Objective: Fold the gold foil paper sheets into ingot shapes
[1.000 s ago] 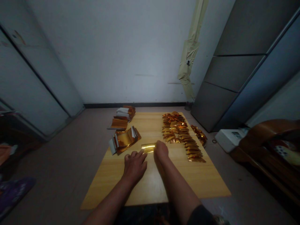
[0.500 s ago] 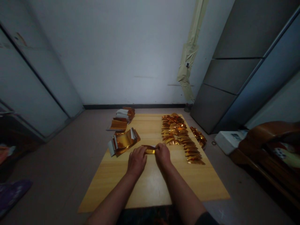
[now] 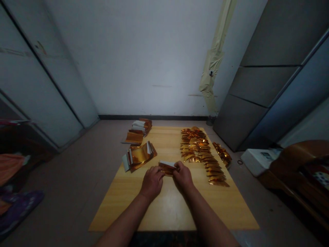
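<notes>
1. The left hand [image 3: 152, 183] and the right hand [image 3: 183, 176] sit close together near the middle of the surface [image 3: 167, 212], a little toward its far edge, with the forearms reaching in from the near edge.
2. A folded foil piece [image 3: 167, 168], gold with a white strip along its top, lies between the hands. It sits low over the surface, and its underside is hidden.
3. The left fingers [image 3: 161, 173] are curled and closed onto the piece's left end. The right fingers [image 3: 177, 167] are bent over its right end. Both hands grip it from the sides, nearly meeting, with only a narrow stretch of foil showing between them.
4. Just beyond the left hand, toward the surface's left edge, lies a loose gold stack [image 3: 140, 157] with white-edged sheets.
5. Farther on, at the far edge, are a flat gold sheet [image 3: 133, 138] and a white-and-gold pile [image 3: 142, 126].
6. To the right of the hands, rows of small gold pieces [image 3: 197, 147] run from the far edge toward the right side.
7. A small gold heap [image 3: 223, 155] sits at the right edge, and a white box [image 3: 259, 160] stands on the floor [image 3: 64, 171] beyond it.
</notes>
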The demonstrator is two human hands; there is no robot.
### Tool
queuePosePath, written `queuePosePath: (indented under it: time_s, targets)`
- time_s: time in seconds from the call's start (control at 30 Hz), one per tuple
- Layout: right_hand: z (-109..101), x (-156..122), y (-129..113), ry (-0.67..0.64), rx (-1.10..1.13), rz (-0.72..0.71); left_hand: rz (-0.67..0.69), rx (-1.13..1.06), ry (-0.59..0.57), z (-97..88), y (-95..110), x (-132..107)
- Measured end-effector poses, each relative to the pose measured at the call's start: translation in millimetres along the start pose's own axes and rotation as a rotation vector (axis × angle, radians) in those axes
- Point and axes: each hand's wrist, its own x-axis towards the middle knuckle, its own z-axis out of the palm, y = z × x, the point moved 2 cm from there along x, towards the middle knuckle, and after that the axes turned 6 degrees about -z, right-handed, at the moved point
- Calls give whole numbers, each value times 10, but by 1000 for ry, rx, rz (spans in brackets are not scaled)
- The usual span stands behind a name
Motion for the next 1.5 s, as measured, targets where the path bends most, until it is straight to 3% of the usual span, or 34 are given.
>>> queuePosePath:
  time_s: [0.23,0.47,0.6,0.77,0.93,1.3,1.4,1.5]
  targets:
    - [-37,-3,-62,-145,-249,-51,-107,-115,17,-31,-8,-30]
    - [-26,-4,-18,-192,-270,-86,-460,-356,141,-16,-98,-11]
    - [-49,-14,-29,-221,-282,-122,-513,-413,109,33,-148,22]
    - [-85,-58,-57,-260,-306,-147,-440,-410,36,72,-166,24]
    - [-101,-153,-36,-273,-378,-276,-335,-379,37,40,-152,-42]
    - [-63,-330,33,-327,-620,-503,73,-36,-67,-114,-218,-142]
    - [-79,-355,71,-324,-646,-555,102,4,-88,-163,-207,-155]
    - [-106,-364,74,-325,-657,-537,44,18,-111,-205,-134,-137]
